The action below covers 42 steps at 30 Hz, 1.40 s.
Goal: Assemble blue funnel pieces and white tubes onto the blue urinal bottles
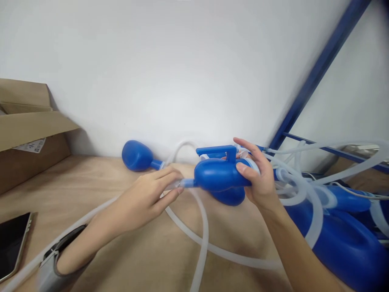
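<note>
My right hand (258,180) clamps the blue bulb (217,175); my left hand (148,194) pinches its clear tube (174,184), which I judge could slip off the nozzle.

A wooden table (136,251) carries a phone (12,243), cardboard box (30,134), clear tubing (203,235) and blue bulb (136,156).

Glossy blue plastic bulb (217,174), translucent tubing (204,227), matt wooden table (152,251)
</note>
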{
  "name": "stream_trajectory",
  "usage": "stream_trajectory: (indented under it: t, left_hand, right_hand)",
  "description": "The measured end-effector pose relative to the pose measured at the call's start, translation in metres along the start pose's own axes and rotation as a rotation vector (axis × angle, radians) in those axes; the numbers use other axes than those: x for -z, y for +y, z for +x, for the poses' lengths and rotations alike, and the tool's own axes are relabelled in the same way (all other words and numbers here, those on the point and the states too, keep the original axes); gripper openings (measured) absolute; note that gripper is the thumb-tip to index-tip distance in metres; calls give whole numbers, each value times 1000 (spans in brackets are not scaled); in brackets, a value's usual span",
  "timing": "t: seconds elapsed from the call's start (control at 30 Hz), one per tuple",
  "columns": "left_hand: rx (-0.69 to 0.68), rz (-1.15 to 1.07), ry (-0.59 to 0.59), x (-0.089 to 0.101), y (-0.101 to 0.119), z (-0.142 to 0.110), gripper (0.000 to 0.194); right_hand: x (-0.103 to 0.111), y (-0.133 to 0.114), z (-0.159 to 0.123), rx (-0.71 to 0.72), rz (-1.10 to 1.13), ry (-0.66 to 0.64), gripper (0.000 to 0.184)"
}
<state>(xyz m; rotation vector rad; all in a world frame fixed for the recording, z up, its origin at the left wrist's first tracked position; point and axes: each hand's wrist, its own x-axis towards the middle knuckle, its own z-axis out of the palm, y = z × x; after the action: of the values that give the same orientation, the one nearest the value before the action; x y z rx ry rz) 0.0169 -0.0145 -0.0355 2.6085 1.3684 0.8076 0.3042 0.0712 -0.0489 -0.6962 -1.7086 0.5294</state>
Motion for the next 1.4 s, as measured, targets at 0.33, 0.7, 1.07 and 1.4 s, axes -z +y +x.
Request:
stream_trajectory:
  t: [0.33, 0.7, 1.07, 1.4]
  left_hand:
    - [206, -227, -199, 3, -9, 8, 38]
    - [52, -355, -51, -16, -13, 3, 46]
    - [-146, -34, 170, -44, -34, 10, 30]
    - [-188, 254, 288, -52, -35, 11, 30]
  right_hand:
    - [-6, -21, 2, 37, -38, 14, 50]
    - [-14, -24, 3, -25, -19, 18, 40]
    - [-23, -20, 4, -254, 163, 67, 42]
    - [-24, -31, 9, -572, 390, 98, 49]
